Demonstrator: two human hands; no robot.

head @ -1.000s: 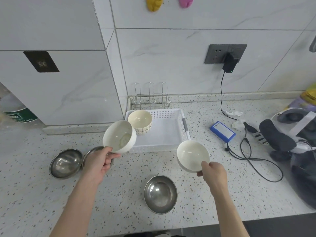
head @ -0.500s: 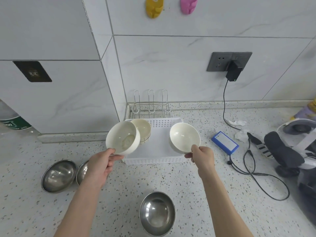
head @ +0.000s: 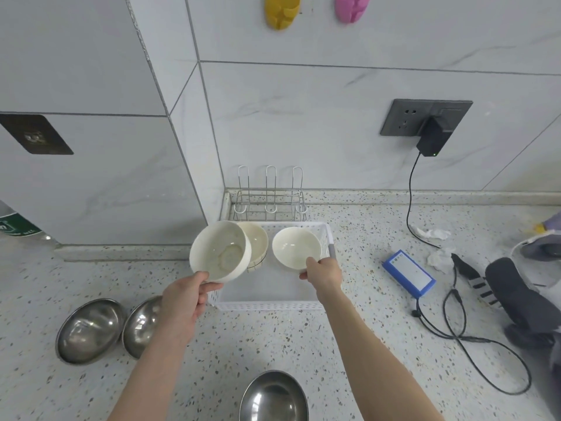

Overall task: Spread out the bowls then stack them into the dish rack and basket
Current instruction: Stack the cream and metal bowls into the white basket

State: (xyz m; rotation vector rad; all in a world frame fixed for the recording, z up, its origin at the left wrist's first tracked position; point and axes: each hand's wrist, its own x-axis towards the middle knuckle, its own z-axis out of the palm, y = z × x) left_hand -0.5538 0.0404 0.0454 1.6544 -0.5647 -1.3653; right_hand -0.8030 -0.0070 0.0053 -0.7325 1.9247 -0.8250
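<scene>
**Two white bowls held over the basket, ready to go in**

On the speckled stone counter [head: 45,299] at the left, two round stainless-steel bowls [head: 89,329] sit side by side, rims touching or nearly so, mouths up. The left hand [head: 182,302] pinches the near rim of a large white ceramic bowl [head: 220,252], thumb inside the rim; the bowl tilts steeply so its mouth faces the camera and its axis leans toward the person. Behind it, a cream ribbed bowl [head: 256,246] already stands in the white perforated plastic basket [head: 267,305], at its far left corner. The right hand [head: 323,273] grips the near rim of a smaller white ceramic bowl [head: 296,247], held above the basket's far right part, mouth tipped toward the camera too. A third steel bowl [head: 273,396] waits at the bottom edge. The wire dish rack [head: 268,192] behind the basket holds nothing.

The stacking step looks under way. Next, each held bowl probably needs levelling and lowering, the left one perhaps nesting onto the cream bowl, without knocking rims.
</scene>
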